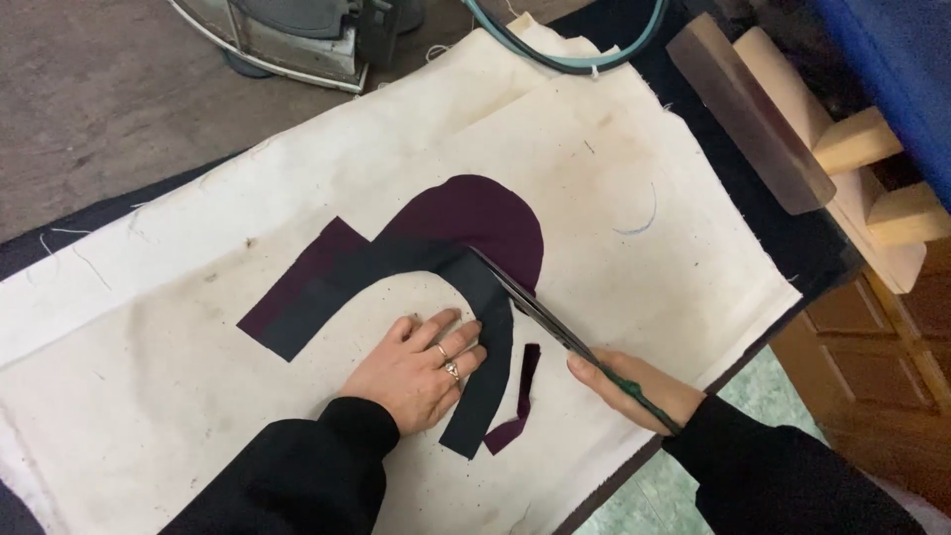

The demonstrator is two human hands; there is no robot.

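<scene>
My left hand (421, 365) lies flat, fingers spread, pressing the lower end of a curved dark grey fabric strip (396, 267). That strip lies over a dark purple fabric piece (485, 223) with a rounded top. My right hand (634, 389) grips long scissors (540, 309) by a green handle. The blades point up and left along the outer edge of the grey strip, into the purple fabric. A narrow purple offcut (522, 396) lies between my two hands. Everything rests on a stained cream cloth (634, 159) covering the table.
A wooden block with a brown top (753, 119) and a wooden frame (872, 168) sit at the right edge. A teal cable (555, 54) loops at the top. A metal machine base (287, 40) stands on the floor at upper left.
</scene>
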